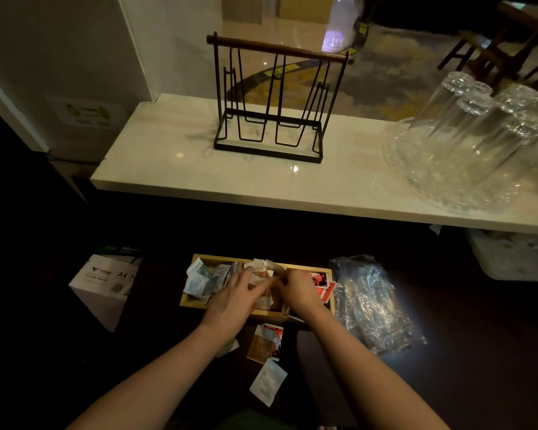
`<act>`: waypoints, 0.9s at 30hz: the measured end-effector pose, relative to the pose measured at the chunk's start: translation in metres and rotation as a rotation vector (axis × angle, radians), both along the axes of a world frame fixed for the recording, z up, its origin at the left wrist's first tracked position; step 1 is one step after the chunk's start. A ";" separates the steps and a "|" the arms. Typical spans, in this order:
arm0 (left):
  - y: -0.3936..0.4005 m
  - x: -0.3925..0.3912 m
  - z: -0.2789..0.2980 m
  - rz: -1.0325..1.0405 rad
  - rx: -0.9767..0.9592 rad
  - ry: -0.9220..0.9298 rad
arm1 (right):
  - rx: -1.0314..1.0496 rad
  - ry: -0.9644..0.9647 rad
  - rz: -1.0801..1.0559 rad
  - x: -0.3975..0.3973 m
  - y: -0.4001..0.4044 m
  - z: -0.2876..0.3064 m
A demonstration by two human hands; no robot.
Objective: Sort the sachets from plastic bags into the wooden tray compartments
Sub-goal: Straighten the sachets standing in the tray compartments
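A wooden tray (pixel 187 301) with three compartments sits on the dark surface below the counter. Blue-white sachets (pixel 198 279) fill its left compartment, brown-white sachets (pixel 260 270) the middle, red ones (pixel 320 279) the right. My left hand (pixel 235 297) and my right hand (pixel 297 290) meet over the middle compartment, fingers pinched on brown sachets there. In front of the tray lie loose sachets: a brown one (pixel 259 346), a red one (pixel 276 338) and a white one (pixel 267 381). A crumpled clear plastic bag (pixel 373 305) lies right of the tray.
A white box of A4 paper (pixel 101 288) stands left of the tray. Above, a white marble counter (pixel 180 172) carries a black wire rack (pixel 271 100) with a wooden handle and several upturned glasses (pixel 485 125) on a glass tray. A white container (pixel 510 259) sits under the counter at right.
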State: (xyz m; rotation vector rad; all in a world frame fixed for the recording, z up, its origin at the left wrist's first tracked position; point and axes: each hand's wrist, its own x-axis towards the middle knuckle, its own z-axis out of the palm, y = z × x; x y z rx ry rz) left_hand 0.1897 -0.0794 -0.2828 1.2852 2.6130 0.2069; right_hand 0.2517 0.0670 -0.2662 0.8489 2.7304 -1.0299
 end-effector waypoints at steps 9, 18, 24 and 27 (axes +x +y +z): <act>0.005 -0.009 -0.011 -0.109 -0.044 0.080 | 0.227 0.041 0.289 -0.017 0.006 -0.015; -0.013 -0.004 -0.005 -0.059 0.180 0.132 | 0.352 0.274 0.377 0.048 -0.030 -0.005; -0.076 0.012 -0.021 0.123 0.237 0.011 | 0.180 -0.219 0.346 0.105 -0.060 -0.041; -0.095 0.023 -0.032 0.029 0.031 -0.122 | 0.176 -0.309 0.306 0.109 -0.067 -0.049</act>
